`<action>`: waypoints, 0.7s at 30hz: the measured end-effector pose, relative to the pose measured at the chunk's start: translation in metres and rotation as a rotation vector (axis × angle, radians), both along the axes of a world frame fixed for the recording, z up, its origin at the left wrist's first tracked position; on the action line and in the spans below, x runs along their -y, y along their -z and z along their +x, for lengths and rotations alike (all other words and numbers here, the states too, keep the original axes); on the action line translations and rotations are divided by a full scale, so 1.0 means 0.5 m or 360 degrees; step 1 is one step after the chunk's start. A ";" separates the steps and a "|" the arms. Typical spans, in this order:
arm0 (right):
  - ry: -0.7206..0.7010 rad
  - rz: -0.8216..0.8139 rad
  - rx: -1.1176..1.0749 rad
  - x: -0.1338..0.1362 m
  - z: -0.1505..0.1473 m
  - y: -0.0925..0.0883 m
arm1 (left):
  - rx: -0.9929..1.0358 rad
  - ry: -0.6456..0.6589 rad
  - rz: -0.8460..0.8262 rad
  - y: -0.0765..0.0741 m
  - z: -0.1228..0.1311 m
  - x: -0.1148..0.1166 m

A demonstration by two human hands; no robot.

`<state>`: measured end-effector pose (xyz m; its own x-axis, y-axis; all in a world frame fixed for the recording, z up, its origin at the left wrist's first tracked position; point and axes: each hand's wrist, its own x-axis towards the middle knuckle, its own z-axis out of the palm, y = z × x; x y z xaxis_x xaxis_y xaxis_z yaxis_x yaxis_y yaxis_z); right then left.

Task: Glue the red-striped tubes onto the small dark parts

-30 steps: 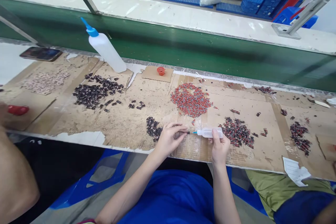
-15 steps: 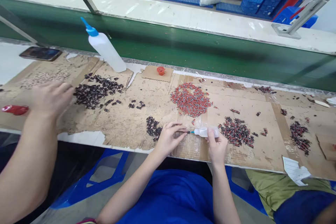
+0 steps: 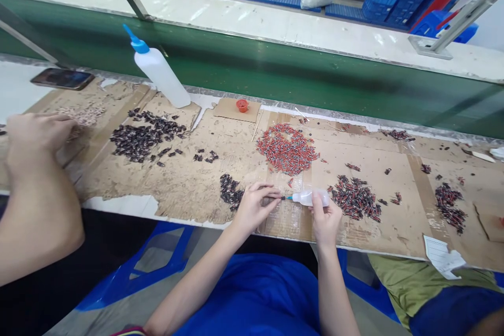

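My left hand (image 3: 254, 206) pinches a small dark part (image 3: 275, 198) just above the cardboard. My right hand (image 3: 326, 219) grips a small clear squeeze bottle (image 3: 313, 198) lying sideways. Its blue nozzle touches the end of the part. A pile of red parts (image 3: 286, 149) lies just beyond my hands. A small dark heap (image 3: 230, 192) sits left of my left hand, and a red-and-black heap (image 3: 355, 200) lies right of the bottle.
A co-worker's hand (image 3: 33, 134) and forearm rest at the left beside a pale pile (image 3: 81, 114). A large white bottle (image 3: 160, 73) with a blue tip, a red cap (image 3: 241, 105) and a phone (image 3: 62, 79) stand farther back. A green conveyor belt (image 3: 275, 71) runs behind.
The co-worker's hand came in from the left and now rests near the pale pile, covering the red object. My right hand shifted slightly left with the bottle.
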<state>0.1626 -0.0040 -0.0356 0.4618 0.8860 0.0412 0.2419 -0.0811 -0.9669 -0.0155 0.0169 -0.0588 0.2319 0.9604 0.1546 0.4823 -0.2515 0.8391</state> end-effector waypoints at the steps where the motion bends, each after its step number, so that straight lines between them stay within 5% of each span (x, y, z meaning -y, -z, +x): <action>1: -0.0015 0.0002 0.0000 0.000 0.000 -0.001 | 0.0003 -0.0002 0.0000 0.000 0.000 0.000; 16: 0.0035 0.0003 -0.0037 0.003 0.000 -0.001 | 0.0013 -0.0020 -0.0017 -0.003 0.003 0.001; 21: 0.0358 0.0192 -0.0310 0.006 0.012 0.023 | 0.0018 -0.0011 -0.0019 -0.003 0.003 0.001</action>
<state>0.1688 -0.0069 -0.0469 0.6552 0.7548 0.0313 0.0403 0.0065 -0.9992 -0.0141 0.0166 -0.0573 0.2238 0.9637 0.1459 0.4742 -0.2385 0.8475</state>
